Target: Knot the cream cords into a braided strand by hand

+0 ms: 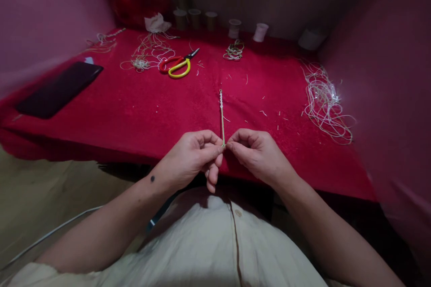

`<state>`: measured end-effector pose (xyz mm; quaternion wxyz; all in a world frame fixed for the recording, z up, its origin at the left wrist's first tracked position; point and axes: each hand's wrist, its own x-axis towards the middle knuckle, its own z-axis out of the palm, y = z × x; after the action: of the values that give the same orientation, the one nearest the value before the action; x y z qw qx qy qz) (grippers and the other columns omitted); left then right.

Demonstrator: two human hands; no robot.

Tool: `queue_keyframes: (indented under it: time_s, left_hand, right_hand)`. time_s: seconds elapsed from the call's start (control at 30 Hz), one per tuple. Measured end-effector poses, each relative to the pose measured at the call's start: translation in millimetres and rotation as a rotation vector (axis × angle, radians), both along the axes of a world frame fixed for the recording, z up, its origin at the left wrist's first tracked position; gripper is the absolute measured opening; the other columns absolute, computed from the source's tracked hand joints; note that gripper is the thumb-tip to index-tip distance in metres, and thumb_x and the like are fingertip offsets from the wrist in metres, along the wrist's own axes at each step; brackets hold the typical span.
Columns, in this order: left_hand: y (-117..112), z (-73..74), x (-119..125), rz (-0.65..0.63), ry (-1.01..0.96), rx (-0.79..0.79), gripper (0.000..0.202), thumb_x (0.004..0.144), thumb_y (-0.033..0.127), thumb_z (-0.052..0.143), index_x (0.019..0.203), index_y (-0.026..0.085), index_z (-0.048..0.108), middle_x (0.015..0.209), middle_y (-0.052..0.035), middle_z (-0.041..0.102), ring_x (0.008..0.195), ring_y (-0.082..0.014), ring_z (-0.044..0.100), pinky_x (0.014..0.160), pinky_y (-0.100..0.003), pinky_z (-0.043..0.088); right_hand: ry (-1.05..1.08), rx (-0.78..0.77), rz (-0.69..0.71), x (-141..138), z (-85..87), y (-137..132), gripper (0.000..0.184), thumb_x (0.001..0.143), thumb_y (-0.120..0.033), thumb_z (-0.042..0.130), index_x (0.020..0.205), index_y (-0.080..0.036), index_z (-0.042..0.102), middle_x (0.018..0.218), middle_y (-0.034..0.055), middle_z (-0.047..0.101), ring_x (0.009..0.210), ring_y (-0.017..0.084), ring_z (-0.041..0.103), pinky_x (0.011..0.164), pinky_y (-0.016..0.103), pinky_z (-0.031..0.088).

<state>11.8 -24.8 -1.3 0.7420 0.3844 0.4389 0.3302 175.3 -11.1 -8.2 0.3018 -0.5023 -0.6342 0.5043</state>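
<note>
A thin braided cord (222, 119), pale green with a whitish knotted far end, stretches straight away from me over the red cloth. My left hand (202, 152) pinches its near end between thumb and forefinger, the other fingers loosely curled below. Close on the right, my right hand (251, 148) has thumb and forefinger pressed together at the same end of the cord. What lies between those right fingertips is too small to make out, though it looks like a strand of the cord. Both hands are near the table's front edge.
Scissors (180, 65) with red and yellow handles lie beyond my left hand. Tangled threads (325, 98) spread at the right, and another thread heap (141, 63) lies left. A dark phone-like slab (60, 89) rests far left. Spools (260, 32) line the back of the red cloth (134, 116).
</note>
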Motion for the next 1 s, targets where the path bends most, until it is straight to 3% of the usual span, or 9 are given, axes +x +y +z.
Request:
queue_keyframes:
  time_s: [0.2, 0.33, 0.73, 1.0]
  left_hand:
    - [3.5, -1.0, -3.2, -0.103, 0.122, 0.056, 0.014, 0.085, 0.026, 0.054, 0.075, 0.017, 0.049, 0.045, 0.0041, 0.056, 0.031, -0.0111, 0.052, 0.032, -0.021, 0.046]
    - [3.9, 1.5, -1.1, -0.091, 0.161, 0.080, 0.013, 0.085, 0.022, 0.052, 0.075, 0.017, 0.047, 0.049, 0.0055, 0.056, 0.032, -0.0100, 0.052, 0.031, -0.020, 0.046]
    - [-1.3, -6.4, 2.5, -0.055, 0.119, 0.113, 0.022, 0.089, 0.032, 0.051, 0.073, 0.018, 0.046, 0.039, 0.0065, 0.051, 0.029, -0.0077, 0.048, 0.033, -0.015, 0.040]
    - [2.9, -5.8, -3.6, -0.073, 0.264, 0.183, 0.020, 0.089, 0.035, 0.047, 0.076, 0.020, 0.048, 0.044, 0.0073, 0.048, 0.030, -0.0076, 0.042, 0.029, -0.016, 0.033]
  right_hand:
    - [-0.034, 0.071, -0.011, 2.2, -2.3, -4.5, 0.014, 0.083, -0.021, 0.052, 0.072, -0.015, 0.060, 0.057, -0.0036, 0.049, 0.051, 0.007, 0.040, 0.049, 0.020, 0.032]
    - [-0.051, 0.118, -0.029, 3.3, -3.0, -8.7, 0.015, 0.085, -0.022, 0.052, 0.076, -0.015, 0.062, 0.060, -0.0031, 0.052, 0.053, 0.008, 0.043, 0.052, 0.020, 0.034]
    - [-0.085, 0.190, -0.033, 3.3, -2.5, -11.2, 0.015, 0.085, -0.020, 0.053, 0.075, -0.015, 0.063, 0.062, -0.0024, 0.054, 0.057, 0.009, 0.046, 0.056, 0.020, 0.037]
    - [-0.077, 0.162, -0.035, 2.6, -4.6, -12.8, 0.016, 0.085, -0.024, 0.054, 0.077, -0.016, 0.065, 0.064, -0.0001, 0.059, 0.060, 0.011, 0.052, 0.057, 0.021, 0.042]
